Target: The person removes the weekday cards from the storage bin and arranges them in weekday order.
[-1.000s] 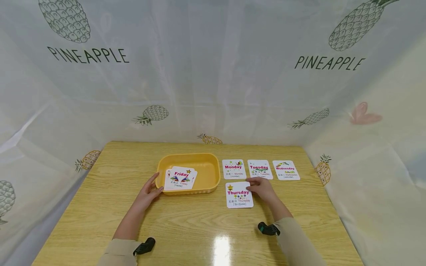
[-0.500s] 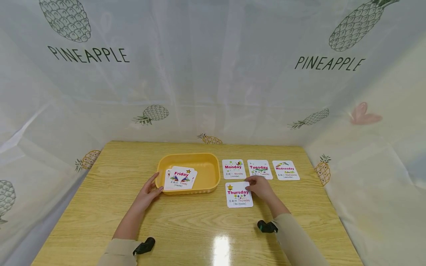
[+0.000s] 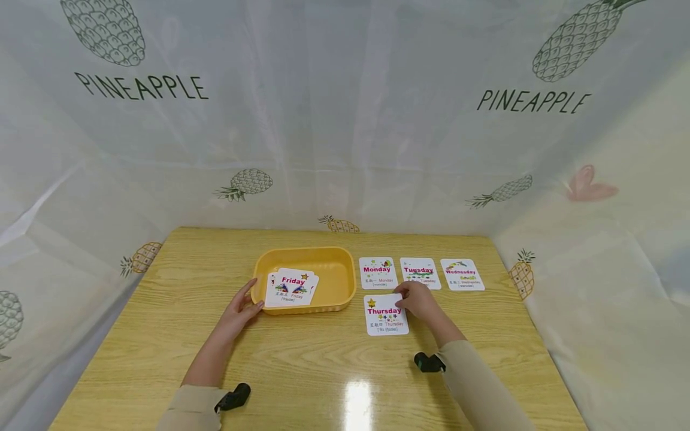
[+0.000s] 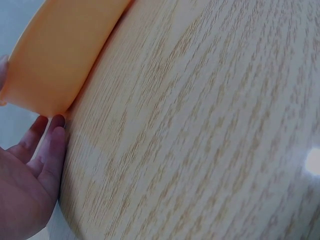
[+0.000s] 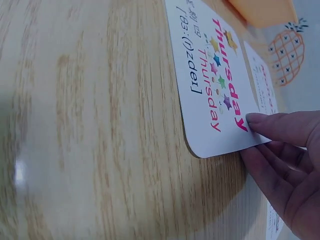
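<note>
Just left of the middle in the head view, a yellow tray (image 3: 335, 284) sits on the wooden table (image 3: 302, 359); the Friday card (image 3: 291, 287) tops a few overlapping cards inside, presumably kept there so they stay together. The left hand (image 3: 237, 308) touches the tray's left end, likely to steady it. Right of centre, the right hand (image 3: 423, 301) pinches the Thursday card (image 3: 385, 320) by its upper right corner, a hold that leaves nearly all the print showing. Above it, the Monday card (image 3: 377, 273), Tuesday card (image 3: 419, 270) and Wednesday card (image 3: 462, 275) lie face up in a row, set apart perhaps so each can be read.

At the left edge of the left wrist view, fingertips meet the tray's lower wall; whether they grip it or merely rest there, I cannot tell.

Right of centre in the right wrist view, the thumb presses the Thursday card's face with fingers beneath; that corner seems slightly raised, making room for them.
</note>
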Demonstrator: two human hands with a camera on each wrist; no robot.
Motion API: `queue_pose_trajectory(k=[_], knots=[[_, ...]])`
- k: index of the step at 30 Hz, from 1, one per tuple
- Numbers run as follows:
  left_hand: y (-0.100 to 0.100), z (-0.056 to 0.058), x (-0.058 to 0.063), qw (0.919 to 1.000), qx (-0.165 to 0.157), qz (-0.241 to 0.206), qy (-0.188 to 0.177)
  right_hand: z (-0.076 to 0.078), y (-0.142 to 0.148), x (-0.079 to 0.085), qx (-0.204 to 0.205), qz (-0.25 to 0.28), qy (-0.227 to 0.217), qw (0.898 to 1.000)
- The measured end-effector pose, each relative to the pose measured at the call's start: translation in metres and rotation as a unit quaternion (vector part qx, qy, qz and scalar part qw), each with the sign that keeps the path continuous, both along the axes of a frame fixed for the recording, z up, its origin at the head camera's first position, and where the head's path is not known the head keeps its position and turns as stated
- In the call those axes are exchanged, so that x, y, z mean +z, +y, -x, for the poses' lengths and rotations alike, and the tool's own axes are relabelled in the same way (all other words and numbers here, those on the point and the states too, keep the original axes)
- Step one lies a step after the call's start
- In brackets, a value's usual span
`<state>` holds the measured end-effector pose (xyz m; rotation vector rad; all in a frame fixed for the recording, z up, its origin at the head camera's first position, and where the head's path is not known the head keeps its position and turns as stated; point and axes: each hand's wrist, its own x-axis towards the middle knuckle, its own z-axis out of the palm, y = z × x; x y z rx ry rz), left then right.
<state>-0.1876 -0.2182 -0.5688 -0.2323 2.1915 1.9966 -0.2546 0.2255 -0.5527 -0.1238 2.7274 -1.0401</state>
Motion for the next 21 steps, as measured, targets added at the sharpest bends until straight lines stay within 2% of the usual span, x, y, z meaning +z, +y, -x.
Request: queue_pose_trajectory(k=[9, 21], knots=[[0.001, -0.001, 0.001, 1.0, -0.002, 0.0, 0.003, 0.0, -0.006, 0.007, 0.019, -0.05, 0.009, 0.999], [0.001, -0.001, 0.001, 1.0, 0.0, -0.001, -0.003, 0.002, -0.011, 0.011, 0.028, -0.08, 0.004, 0.996]])
